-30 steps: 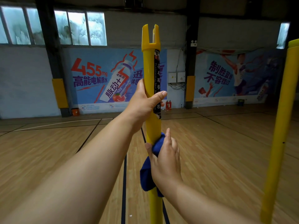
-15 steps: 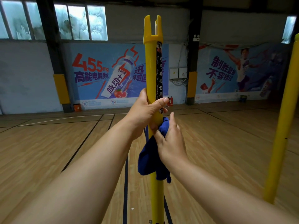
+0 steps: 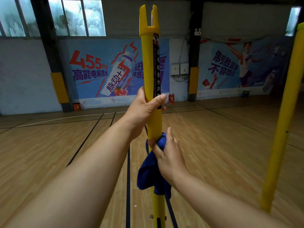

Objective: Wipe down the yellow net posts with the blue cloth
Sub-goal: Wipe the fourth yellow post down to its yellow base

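Upright yellow post (image 3: 148, 63), left hand (image 3: 144, 111) gripping, right hand (image 3: 167, 155) clutching bunched blue cloth (image 3: 148, 175)

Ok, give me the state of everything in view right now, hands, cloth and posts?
Left hand: grips the centre post.
Right hand: holds the blue cloth against the post.
Blue cloth: bunched, tail hanging.
Centre post: upright, slotted top bare.
Right-edge post: standing, untouched.
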